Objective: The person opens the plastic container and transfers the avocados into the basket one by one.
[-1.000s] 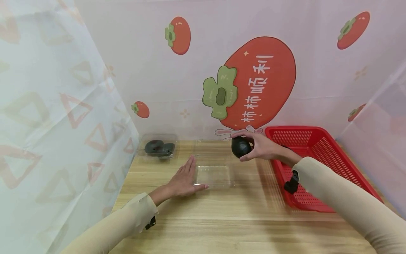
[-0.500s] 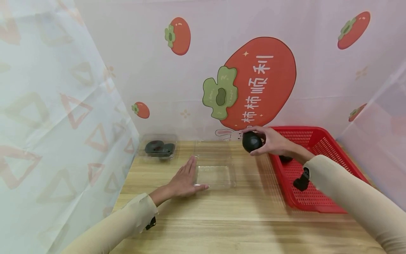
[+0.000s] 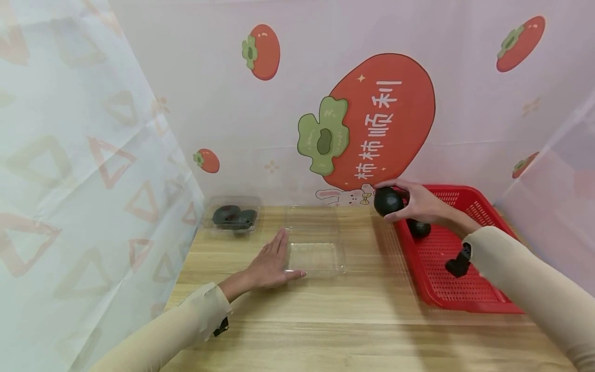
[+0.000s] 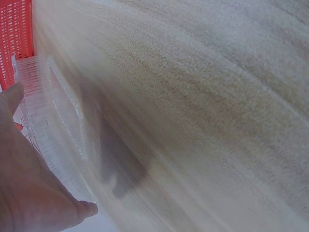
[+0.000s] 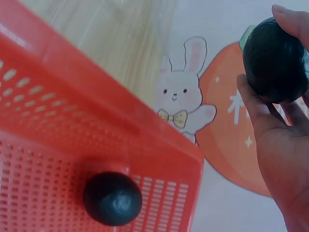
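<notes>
My right hand (image 3: pixel 420 202) grips a dark avocado (image 3: pixel 388 201) between thumb and fingers, above the left rim of the red basket (image 3: pixel 420 289). The right wrist view shows the same avocado (image 5: pixel 275 60) held off the basket. Another avocado (image 3: pixel 419 228) lies inside the basket near its left wall. My left hand (image 3: pixel 267 266) rests with straight fingers against the left side of a clear plastic clamshell box (image 3: pixel 316 257), whose lid stands open toward the back. In the left wrist view, thumb and fingers spread along the clamshell (image 4: pixel 63 111).
At the back left stands a closed clear clamshell (image 3: pixel 253 202) with dark avocados (image 3: pixel 226 214) inside. A printed cloth backdrop (image 3: pixel 279 124) rises behind the wooden table (image 3: pixel 297 330), and another patterned sheet (image 3: pixel 93 206) hangs at the left.
My right hand has moved right with the avocado, from behind the open clamshell to the basket's left rim, uncovering the avocado in the basket. The left hand has stayed in place.
</notes>
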`<state>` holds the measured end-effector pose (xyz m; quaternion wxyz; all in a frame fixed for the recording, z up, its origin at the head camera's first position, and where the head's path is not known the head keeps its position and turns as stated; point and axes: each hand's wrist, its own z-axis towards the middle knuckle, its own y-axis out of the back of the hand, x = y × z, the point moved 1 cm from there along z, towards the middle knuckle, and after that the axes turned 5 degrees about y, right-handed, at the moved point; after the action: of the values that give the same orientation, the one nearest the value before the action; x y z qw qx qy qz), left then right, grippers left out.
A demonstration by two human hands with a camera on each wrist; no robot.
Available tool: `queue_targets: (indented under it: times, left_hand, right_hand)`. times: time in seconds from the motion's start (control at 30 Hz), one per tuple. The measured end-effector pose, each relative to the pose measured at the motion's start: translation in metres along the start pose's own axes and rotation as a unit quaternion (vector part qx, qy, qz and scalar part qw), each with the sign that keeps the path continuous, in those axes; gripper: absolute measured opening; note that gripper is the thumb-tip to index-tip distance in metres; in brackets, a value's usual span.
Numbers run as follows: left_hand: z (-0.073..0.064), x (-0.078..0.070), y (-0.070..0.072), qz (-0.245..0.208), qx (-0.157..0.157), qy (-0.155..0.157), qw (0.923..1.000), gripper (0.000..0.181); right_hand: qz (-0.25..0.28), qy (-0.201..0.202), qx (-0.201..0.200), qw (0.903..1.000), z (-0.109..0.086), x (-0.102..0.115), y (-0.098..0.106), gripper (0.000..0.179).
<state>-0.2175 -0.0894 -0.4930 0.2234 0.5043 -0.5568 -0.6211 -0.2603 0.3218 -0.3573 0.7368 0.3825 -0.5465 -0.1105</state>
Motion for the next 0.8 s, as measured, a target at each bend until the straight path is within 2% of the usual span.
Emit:
queue_targets:
  times: [0.3, 0.47, 0.6, 0.8]
  left_hand:
    - [0.000, 0.001, -0.001, -0.004, -0.006, -0.007, 1.0000, 0.120]
    - [0.000, 0.001, -0.001, -0.010, -0.010, -0.012, 0.9998, 0.121]
    - [0.002, 0.003, -0.003, -0.003, -0.003, -0.006, 1.0000, 0.122]
    - [0.004, 0.005, -0.006, -0.001, -0.002, -0.001, 1.0000, 0.123]
  right_hand:
    - [0.001, -0.036, -0.010, 0.9993, -0.010, -0.009, 0.017, 0.080]
    - [-0.015, -0.042, -0.016, 0.9989, -0.016, -0.014, 0.024, 0.082]
    - [-0.016, -0.046, -0.023, 0.9985, -0.020, -0.022, 0.028, 0.078]
    - [-0.030, -0.059, -0.028, 0.9974, -0.027, -0.038, 0.034, 0.082]
